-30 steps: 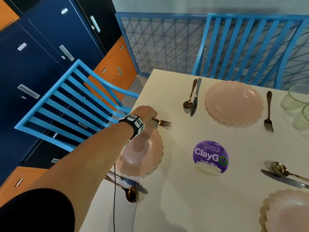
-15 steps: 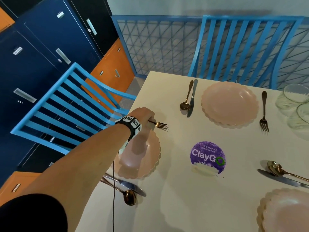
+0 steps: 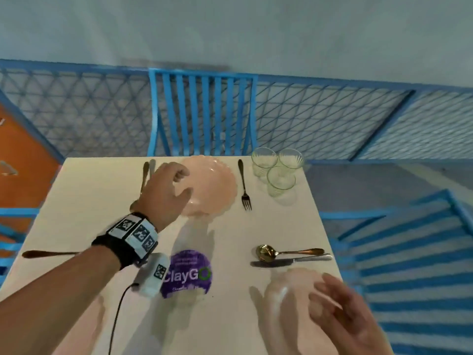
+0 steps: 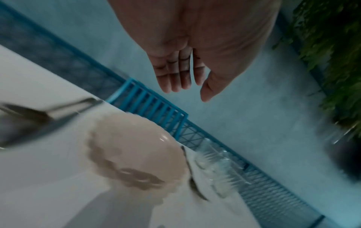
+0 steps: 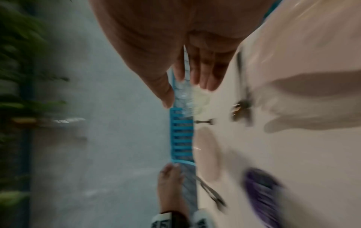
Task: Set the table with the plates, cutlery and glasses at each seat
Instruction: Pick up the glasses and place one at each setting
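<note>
White table (image 3: pixel 102 190) holds pink plates, cutlery and 3 glasses (image 3: pixel 277 166). My left hand (image 3: pixel 166 190) hovers open over the far plate (image 3: pixel 215 183), holding nothing. My right hand (image 3: pixel 343 319), fingers spread and empty, hovers above the near plate (image 3: pixel 284 298).

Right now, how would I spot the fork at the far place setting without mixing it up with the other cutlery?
Start at the blue slatted chair at the table's far edge, then the pink scalloped plate in front of it. The fork lies alone between that plate and the three clear glasses, tines toward you; the spoons and knives lie in pairs.
</note>
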`<act>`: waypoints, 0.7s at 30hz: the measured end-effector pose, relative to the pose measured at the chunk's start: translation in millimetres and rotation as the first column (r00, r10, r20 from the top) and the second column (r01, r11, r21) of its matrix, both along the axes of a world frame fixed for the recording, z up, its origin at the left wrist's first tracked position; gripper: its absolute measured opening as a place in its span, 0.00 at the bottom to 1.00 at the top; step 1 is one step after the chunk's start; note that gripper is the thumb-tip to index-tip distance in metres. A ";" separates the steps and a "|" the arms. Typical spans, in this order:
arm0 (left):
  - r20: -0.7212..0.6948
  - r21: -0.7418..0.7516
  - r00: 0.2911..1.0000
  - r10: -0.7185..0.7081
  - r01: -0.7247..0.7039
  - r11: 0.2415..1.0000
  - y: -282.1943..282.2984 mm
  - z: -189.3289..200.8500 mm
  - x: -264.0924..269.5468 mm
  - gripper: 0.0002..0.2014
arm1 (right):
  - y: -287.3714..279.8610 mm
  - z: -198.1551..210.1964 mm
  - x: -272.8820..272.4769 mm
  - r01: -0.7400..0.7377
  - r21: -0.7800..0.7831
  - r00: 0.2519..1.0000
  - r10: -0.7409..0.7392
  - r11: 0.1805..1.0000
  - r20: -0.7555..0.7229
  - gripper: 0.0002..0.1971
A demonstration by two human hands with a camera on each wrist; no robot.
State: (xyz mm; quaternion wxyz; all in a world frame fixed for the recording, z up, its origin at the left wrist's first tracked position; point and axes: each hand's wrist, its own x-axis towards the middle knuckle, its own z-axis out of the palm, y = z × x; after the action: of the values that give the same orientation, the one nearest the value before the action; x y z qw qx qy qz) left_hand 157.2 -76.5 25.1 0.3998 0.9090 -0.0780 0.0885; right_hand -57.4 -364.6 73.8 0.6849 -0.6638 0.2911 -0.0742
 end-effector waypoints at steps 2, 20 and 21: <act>-0.066 -0.083 0.997 -0.039 0.034 0.996 -50.8 -5.3 23.8 0.18 | 1.4 -11.5 37.1 0.036 0.067 0.999 -0.039 0.997 0.037 0.36; -0.344 -0.073 0.930 -0.129 0.110 0.991 -185.1 -98.2 161.4 0.53 | -13.0 -133.2 261.8 -0.015 -0.402 0.990 -0.042 0.915 -0.132 0.58; -0.351 -0.089 0.925 -0.143 0.119 0.989 -186.4 -99.4 164.0 0.51 | -12.6 -136.0 265.0 -0.019 -0.399 0.990 -0.037 0.917 -0.133 0.58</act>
State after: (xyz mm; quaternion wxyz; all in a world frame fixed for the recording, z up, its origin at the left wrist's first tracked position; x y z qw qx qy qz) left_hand 321.3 -262.9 -74.3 0.4420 0.8890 -0.0620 -0.1020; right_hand 207.6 -377.2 -62.2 0.5131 -0.7916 0.3196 -0.0890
